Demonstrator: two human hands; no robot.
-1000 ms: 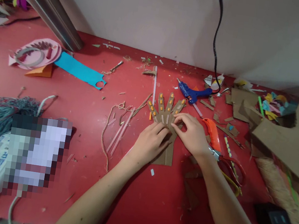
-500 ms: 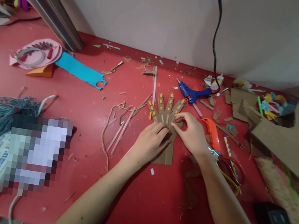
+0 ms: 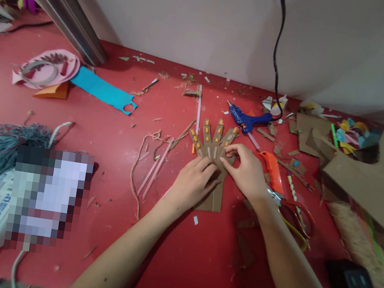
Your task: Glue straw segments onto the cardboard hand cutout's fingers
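A cardboard hand cutout (image 3: 217,198) lies flat on the red table, its fingers pointing away from me. Short orange straw pieces (image 3: 218,132) are stuck along its fingers, and pale straw pieces (image 3: 215,153) sit on its palm. My left hand (image 3: 197,179) rests over the palm and wrist of the cutout with fingers curled inward; what its fingertips pinch is hidden. My right hand (image 3: 244,170) is at the cutout's right side, thumb and forefinger bent onto the cardboard. Beyond the cutout lies a blue hot glue gun (image 3: 248,118).
Orange-handled scissors (image 3: 294,217) and an orange tool (image 3: 271,170) lie right of my hands. Twine (image 3: 134,169) and clear straws (image 3: 155,170) are to the left. Further out are teal yarn (image 3: 11,146), a blue strip (image 3: 102,89), cardboard sheets (image 3: 362,184) and a black box (image 3: 351,282).
Almost nothing differs. Both hands stay in place on the cardboard hand cutout, with at most a tiny shift of the fingers.
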